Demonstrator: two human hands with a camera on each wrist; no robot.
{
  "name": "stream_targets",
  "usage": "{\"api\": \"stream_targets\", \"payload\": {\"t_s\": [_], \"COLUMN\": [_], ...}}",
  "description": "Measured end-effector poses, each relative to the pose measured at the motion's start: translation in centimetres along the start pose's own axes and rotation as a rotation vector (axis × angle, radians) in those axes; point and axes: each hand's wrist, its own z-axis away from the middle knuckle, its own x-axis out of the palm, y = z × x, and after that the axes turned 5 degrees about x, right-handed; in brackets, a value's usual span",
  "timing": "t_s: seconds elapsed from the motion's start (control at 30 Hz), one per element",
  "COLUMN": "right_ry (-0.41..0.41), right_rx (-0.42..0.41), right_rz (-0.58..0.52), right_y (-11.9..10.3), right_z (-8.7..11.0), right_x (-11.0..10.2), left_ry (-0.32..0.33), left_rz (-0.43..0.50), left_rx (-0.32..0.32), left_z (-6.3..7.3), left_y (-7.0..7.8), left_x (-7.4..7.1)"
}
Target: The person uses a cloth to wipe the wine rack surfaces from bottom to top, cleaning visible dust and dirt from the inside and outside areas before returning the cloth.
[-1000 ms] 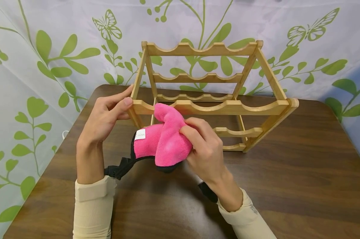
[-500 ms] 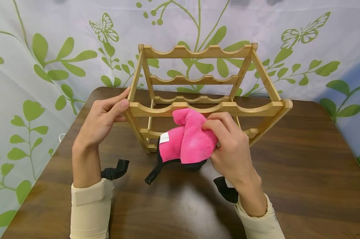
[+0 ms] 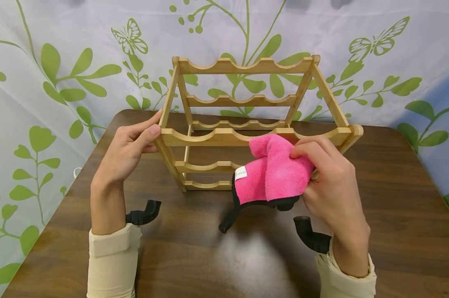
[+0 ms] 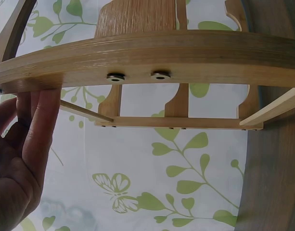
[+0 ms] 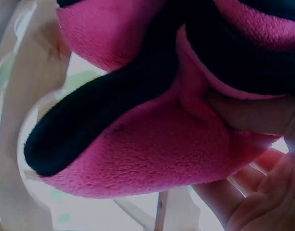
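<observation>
A pink fleecy cloth (image 3: 271, 174) with dark edging and a white label lies bunched in my right hand (image 3: 330, 182). The hand pinches it against the scalloped front top rail of a wooden wine rack (image 3: 198, 136), right of the rail's middle. In the right wrist view the cloth (image 5: 152, 149) fills most of the picture, with my thumb pressed into its folds. My left hand (image 3: 125, 145) grips the rack's upper front left corner between thumb and fingers. The left wrist view has the left hand's fingers (image 4: 39, 130) against a wooden bar with metal fasteners.
The rack stands on a dark brown wooden table (image 3: 194, 256), close to its back edge. Behind it hangs a pale curtain (image 3: 79, 25) printed with green leaves and butterflies. Black curved mounts (image 3: 144, 213) stick out at both wrists. A white cord loop (image 3: 76, 171) shows at the left table edge.
My right hand has slid the pink cloth rightward along the front top rail, from its left part to right of the middle. The left hand keeps its grip on the corner.
</observation>
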Motion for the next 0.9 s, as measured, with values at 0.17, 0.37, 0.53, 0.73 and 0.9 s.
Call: {"api": "stream_targets", "payload": {"t_s": [0.17,0.37,0.53,0.73,0.9], "right_ry": [0.034,0.081,0.098,0.128,0.173], "right_rx": [0.018,0.027,0.083,0.126,0.146], "right_rz": [-0.019,-0.027,0.025,0.091,0.103], "right_y": [1.1,2.7,3.4,4.0,4.3], "right_z": [0.3,0.7,1.2,1.8,2.1], "right_x": [-1.6,-3.4,-4.7,-5.9,-6.3], "left_ry": [0.000,-0.003,-0.004,-0.002,-0.003], "left_rz": [0.006,0.006,0.006,0.003,-0.014], "left_rx": [0.004,-0.004,-0.003,0.000,0.001], "left_z": [0.0,0.0,0.1,0.0,0.0], "left_y": [0.0,0.1,0.0,0.1,0.2], "left_x": [0.0,0.0,0.0,0.0,0.0]}}
